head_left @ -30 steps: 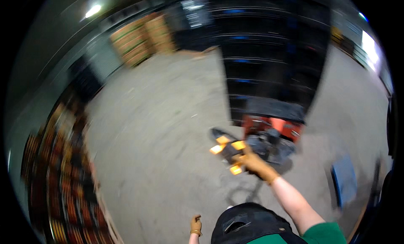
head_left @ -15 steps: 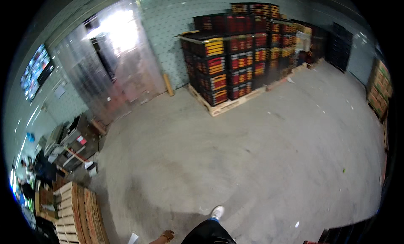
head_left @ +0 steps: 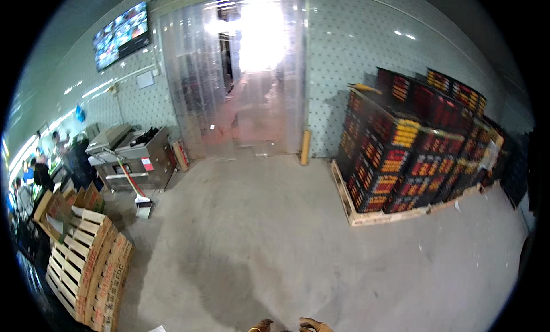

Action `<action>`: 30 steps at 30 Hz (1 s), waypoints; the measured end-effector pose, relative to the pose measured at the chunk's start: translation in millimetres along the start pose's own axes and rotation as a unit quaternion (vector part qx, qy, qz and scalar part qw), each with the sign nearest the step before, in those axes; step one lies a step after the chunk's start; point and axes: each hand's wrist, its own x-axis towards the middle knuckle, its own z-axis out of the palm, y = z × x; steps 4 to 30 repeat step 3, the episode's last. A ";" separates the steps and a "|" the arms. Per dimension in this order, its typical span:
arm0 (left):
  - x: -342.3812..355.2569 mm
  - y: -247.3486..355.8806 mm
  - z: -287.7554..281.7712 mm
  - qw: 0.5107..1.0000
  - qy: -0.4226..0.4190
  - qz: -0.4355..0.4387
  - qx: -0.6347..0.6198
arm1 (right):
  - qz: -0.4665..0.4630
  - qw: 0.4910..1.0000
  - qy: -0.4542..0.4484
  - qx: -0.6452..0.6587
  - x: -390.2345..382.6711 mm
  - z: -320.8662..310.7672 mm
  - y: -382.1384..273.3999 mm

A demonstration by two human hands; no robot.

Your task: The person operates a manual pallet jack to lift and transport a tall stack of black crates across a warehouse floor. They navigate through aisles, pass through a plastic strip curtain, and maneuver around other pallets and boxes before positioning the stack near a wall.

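At the lower edge of the head view, my left hand [head_left: 261,325] comes in partly, with a gold-coloured band near the wrist. Its fingers are small and dark, so I cannot tell whether it is open or closed. Just to its right is my right hand [head_left: 314,325], with its fingers a little apart and pointing inward. I see nothing held in it. A small gap separates the two hands. Below and around them is the grey concrete floor [head_left: 240,229].
A plastic strip curtain [head_left: 189,86] hangs in the bright doorway ahead. Stacked black crates [head_left: 395,160] stand on a wooden pallet [head_left: 372,218] to the right. To the left are piled wooden pallets [head_left: 91,269], a dustpan [head_left: 143,207], a metal machine [head_left: 137,160] and several people farther back.
My view has swung left, bringing the doorway to the middle and the crates to the right. My right hand has come into view; my leg and shoe have left it.
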 end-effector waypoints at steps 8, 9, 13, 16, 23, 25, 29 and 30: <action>-15.4 75.5 -51.9 0.988 0.068 -0.001 -0.139 | 0.037 0.996 0.047 -0.069 14.9 -35.1 212.2; -15.4 75.5 -51.9 0.988 0.068 -0.001 -0.139 | 0.037 0.996 0.047 -0.069 14.9 -35.1 212.2; -15.4 75.5 -51.9 0.988 0.068 -0.001 -0.139 | 0.037 0.996 0.047 -0.069 14.9 -35.1 212.2; -15.4 75.5 -51.9 0.988 0.068 -0.001 -0.139 | 0.037 0.996 0.047 -0.069 14.9 -35.1 212.2; -15.4 75.5 -51.9 0.988 0.068 -0.001 -0.139 | 0.037 0.996 0.047 -0.069 14.9 -35.1 212.2; -15.4 75.5 -51.9 0.988 0.068 -0.001 -0.139 | 0.037 0.996 0.047 -0.069 14.9 -35.1 212.2; -15.4 75.5 -51.9 0.988 0.068 -0.001 -0.139 | 0.037 0.996 0.047 -0.069 14.9 -35.1 212.2; -15.4 75.5 -51.9 0.988 0.068 -0.001 -0.139 | 0.037 0.996 0.047 -0.069 14.9 -35.1 212.2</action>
